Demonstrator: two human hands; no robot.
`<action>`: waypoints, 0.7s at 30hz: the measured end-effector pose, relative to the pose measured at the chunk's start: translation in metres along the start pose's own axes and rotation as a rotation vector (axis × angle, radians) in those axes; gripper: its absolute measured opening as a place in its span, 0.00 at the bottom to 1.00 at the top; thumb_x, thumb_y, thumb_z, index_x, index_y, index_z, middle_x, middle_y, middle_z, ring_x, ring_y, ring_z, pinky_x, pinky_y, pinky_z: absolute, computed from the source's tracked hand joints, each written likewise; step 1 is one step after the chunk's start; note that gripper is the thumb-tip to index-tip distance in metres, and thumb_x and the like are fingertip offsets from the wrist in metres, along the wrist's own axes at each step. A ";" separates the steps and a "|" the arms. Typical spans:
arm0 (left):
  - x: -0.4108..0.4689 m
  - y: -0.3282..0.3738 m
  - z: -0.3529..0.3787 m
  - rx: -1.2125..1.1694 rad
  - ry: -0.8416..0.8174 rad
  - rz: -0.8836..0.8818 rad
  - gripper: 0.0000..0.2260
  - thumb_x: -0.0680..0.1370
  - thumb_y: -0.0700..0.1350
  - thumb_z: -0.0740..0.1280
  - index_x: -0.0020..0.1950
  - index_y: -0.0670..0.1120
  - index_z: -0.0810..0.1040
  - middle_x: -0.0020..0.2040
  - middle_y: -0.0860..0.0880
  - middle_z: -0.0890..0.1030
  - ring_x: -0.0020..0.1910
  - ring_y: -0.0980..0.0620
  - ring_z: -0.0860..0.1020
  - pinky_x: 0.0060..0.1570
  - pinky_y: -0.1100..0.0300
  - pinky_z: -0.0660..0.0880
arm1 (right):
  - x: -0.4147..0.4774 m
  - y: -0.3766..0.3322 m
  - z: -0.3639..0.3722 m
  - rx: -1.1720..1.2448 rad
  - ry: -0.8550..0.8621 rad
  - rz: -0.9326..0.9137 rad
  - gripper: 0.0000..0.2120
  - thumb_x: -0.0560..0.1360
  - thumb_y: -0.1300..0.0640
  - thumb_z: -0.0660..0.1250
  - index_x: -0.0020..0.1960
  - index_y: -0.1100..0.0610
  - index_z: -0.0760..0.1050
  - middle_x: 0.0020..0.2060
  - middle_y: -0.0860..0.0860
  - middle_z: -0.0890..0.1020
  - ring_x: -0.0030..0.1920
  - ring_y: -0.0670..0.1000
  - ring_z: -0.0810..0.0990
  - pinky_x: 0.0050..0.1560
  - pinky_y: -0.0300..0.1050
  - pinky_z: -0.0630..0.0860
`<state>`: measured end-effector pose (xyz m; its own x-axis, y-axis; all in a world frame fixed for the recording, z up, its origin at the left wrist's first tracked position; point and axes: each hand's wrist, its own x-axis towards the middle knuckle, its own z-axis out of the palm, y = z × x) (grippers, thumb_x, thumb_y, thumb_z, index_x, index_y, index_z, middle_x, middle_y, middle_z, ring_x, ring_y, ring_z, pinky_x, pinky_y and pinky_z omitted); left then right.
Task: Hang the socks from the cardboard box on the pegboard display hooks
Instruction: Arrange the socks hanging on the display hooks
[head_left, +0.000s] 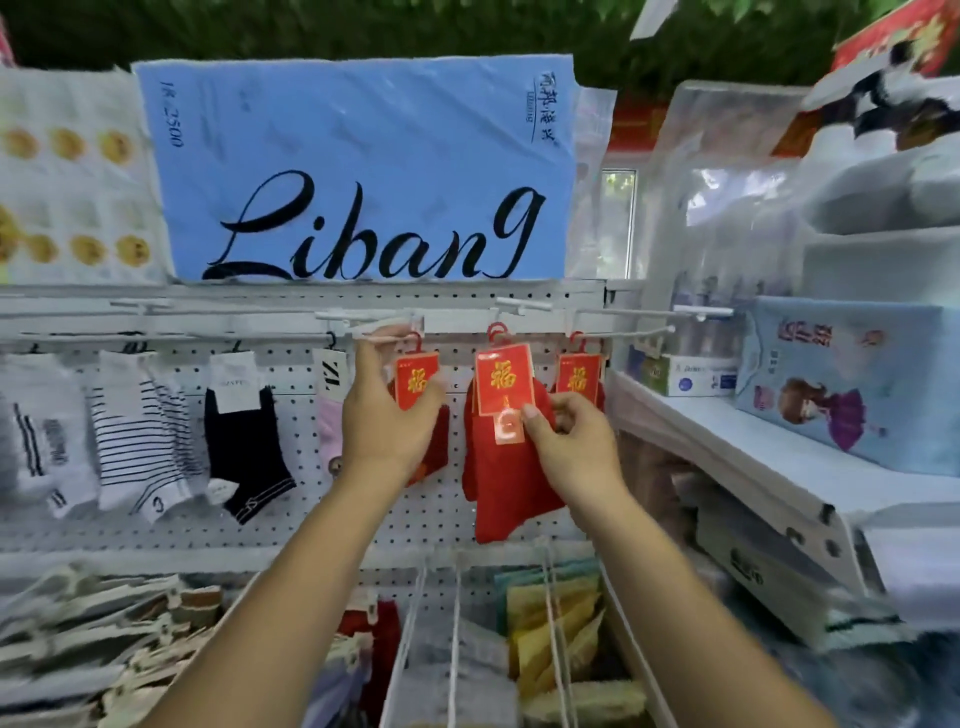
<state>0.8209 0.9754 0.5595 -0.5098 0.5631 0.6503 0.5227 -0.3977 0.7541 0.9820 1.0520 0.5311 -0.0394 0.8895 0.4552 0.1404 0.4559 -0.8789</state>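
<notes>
A pair of red socks (498, 483) with a red and gold card and a red plastic hanger is pinched at its card by my right hand (566, 441). It hangs in front of the white pegboard (363, 514), its hanger up by a hook (618, 333). My left hand (384, 410) is raised, index finger touching the tip of a white hook (363, 332), thumb against a second red sock pair (418, 384) hanging there. A third red pair (579, 379) hangs further right. No cardboard box is in view.
White, striped, black and pink socks (156, 431) hang left on the same row. A blue "Libang" sign (363, 171) sits above. Wire bins (467, 649) of folded goods lie below. A white shelf (727, 441) with boxes juts out at right.
</notes>
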 end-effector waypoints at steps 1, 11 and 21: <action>0.000 -0.002 0.000 0.010 0.010 0.006 0.24 0.78 0.46 0.73 0.71 0.53 0.68 0.68 0.60 0.75 0.66 0.66 0.71 0.65 0.65 0.64 | 0.001 0.002 0.001 -0.006 -0.019 0.007 0.07 0.79 0.51 0.69 0.54 0.54 0.78 0.44 0.48 0.82 0.43 0.47 0.80 0.39 0.40 0.73; -0.006 0.001 0.003 0.042 0.026 0.026 0.23 0.77 0.44 0.74 0.66 0.57 0.67 0.68 0.60 0.72 0.69 0.65 0.68 0.71 0.60 0.64 | 0.011 0.009 0.002 -0.160 -0.124 0.026 0.11 0.79 0.52 0.69 0.57 0.58 0.76 0.44 0.48 0.76 0.46 0.50 0.75 0.43 0.41 0.68; -0.004 0.001 -0.002 0.133 -0.005 0.006 0.26 0.78 0.46 0.73 0.71 0.55 0.66 0.72 0.54 0.73 0.73 0.56 0.70 0.73 0.51 0.65 | 0.011 -0.007 -0.007 -0.181 -0.163 -0.038 0.17 0.80 0.53 0.68 0.66 0.58 0.74 0.60 0.53 0.80 0.58 0.51 0.79 0.49 0.40 0.71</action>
<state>0.8223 0.9714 0.5575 -0.5027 0.5648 0.6544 0.6123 -0.3017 0.7308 0.9879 1.0585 0.5437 -0.2045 0.8718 0.4452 0.3102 0.4891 -0.8152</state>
